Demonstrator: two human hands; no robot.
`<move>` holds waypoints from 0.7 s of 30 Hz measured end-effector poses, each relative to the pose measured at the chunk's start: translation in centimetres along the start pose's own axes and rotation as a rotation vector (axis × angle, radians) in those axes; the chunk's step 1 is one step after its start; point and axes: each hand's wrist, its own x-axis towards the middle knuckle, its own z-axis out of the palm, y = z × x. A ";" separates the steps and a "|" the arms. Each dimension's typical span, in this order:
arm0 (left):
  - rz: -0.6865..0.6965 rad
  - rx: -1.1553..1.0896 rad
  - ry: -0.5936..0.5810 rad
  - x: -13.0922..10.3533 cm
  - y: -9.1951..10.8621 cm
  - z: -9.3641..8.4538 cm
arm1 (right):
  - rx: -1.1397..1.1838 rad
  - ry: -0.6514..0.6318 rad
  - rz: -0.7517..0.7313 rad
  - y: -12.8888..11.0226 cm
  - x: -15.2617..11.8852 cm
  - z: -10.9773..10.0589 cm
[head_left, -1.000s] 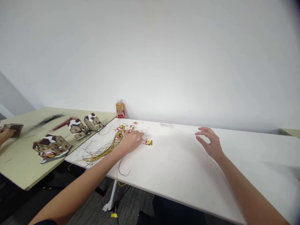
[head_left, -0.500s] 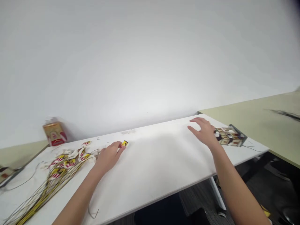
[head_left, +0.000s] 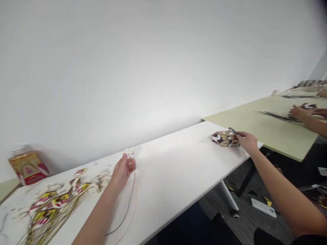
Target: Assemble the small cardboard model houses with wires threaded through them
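Observation:
My left hand [head_left: 124, 170] is closed around a cord [head_left: 133, 190] that hangs down over the white table. A small whitish piece [head_left: 129, 151] shows at its fingertips; its kind is too blurred to tell. Over on the right, my right hand [head_left: 248, 142] pinches the dark edge of a small house-shaped box [head_left: 224, 139], which has printed cream and brown walls. To the left of my left hand lies a pile of yellow, red and white striped pieces [head_left: 61, 200] with yellowish and dark cords.
A gold and red carton [head_left: 29, 168] stands against the wall at the left. A pale green table [head_left: 258, 115] adjoins at the right, with thin dark strands [head_left: 278, 116] on it. Another person's hands [head_left: 298, 112] work there. A white phone-like object [head_left: 263, 207] lies on the floor.
My right hand went from open beside the house-shaped box to gripping its edge. In my left hand, the yellow piece no longer shows; a whitish piece and hanging cord do. The view shifted right.

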 end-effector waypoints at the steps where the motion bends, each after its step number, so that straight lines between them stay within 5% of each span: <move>1: -0.002 -0.008 -0.019 -0.2 -0.2 0.0 | 0.011 -0.002 0.002 -0.4 -0.4 0.5; 5: -0.054 -0.064 -0.048 -0.6 -0.4 0.3 | 0.096 -0.129 -0.015 -4.3 -3.2 2.7; 15: -0.114 -0.054 -0.022 -1.0 -0.4 0.2 | 0.398 -0.565 -0.389 -18.8 -12.7 8.1; 19: -0.092 -0.031 -0.070 -1.1 -0.4 0.2 | 0.384 -0.396 -0.648 -24.1 -16.9 7.3; 21: -0.095 -0.057 -0.068 -1.2 -0.4 0.2 | 0.407 -0.473 -0.838 -26.5 -19.9 5.8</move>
